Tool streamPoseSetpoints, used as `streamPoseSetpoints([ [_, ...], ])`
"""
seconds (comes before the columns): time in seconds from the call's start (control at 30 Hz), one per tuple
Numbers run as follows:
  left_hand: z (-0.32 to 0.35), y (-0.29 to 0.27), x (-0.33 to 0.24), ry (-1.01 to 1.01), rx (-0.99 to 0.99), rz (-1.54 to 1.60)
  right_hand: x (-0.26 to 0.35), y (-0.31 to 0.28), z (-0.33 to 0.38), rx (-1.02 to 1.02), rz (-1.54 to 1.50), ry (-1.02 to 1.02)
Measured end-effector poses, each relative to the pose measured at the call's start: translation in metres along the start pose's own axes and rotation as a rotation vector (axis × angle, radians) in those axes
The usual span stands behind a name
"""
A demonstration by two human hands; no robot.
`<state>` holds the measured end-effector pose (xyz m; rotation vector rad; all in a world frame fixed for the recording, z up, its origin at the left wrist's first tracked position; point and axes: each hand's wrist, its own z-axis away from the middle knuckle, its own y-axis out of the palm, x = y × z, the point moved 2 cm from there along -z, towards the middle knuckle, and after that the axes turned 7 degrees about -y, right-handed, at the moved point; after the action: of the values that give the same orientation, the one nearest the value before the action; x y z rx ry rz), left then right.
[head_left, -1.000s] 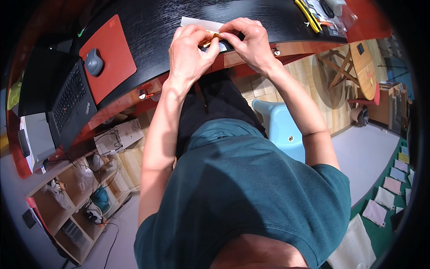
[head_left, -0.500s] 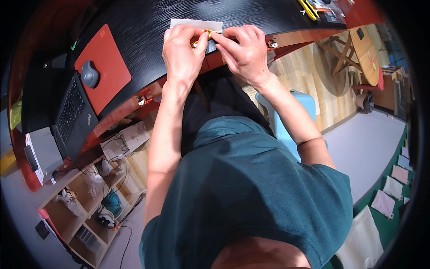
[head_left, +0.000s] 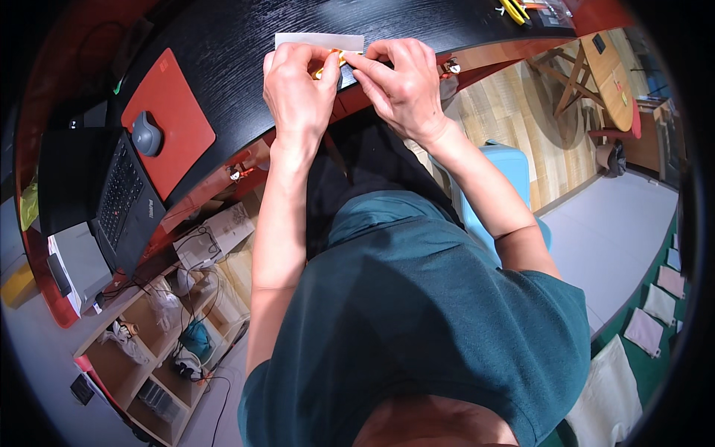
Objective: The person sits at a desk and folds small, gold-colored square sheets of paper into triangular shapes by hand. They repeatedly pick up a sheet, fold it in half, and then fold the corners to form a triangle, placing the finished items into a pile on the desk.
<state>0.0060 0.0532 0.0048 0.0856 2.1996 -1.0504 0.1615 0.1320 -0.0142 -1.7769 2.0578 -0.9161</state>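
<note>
At the near edge of the black desk, both my hands are close together on a small shiny gold-yellow piece, perhaps a foil strip; its exact kind is hard to make out. My left hand pinches it between thumb and curled fingers. From the other side, my right hand has its fingers bent, with the index fingertip pressed against the piece. Fingers cover part of it. Just beyond them lies a white paper strip, flat on the desktop.
To the left are a red mouse pad with a grey mouse and an open black laptop. Yellow-handled tools lie at the far right. A light blue stool stands beside me; a wooden shelf unit is lower left.
The view has shifted slightly, so the hands and paper strip sit a little further left. Both hands keep much the same position on the gold piece.
</note>
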Motion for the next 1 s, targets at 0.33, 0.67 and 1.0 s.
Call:
streamPoseSetpoints([
  [0.33, -0.0004, 0.0012, 0.0006, -0.016, -0.001, 0.002, 0.0013, -0.0013, -0.0011, 0.032, -0.029, 0.041],
  [0.67, 0.0011, 0.0018, 0.0008, -0.018, 0.004, 0.036, 0.0011, -0.0035, -0.0032, 0.080, -0.029, 0.041],
  [1.0, 0.0008, 0.0023, -0.0029, -0.058, -0.022, 0.087, 0.0033, -0.0037, -0.0055, 0.098, 0.009, 0.030],
])
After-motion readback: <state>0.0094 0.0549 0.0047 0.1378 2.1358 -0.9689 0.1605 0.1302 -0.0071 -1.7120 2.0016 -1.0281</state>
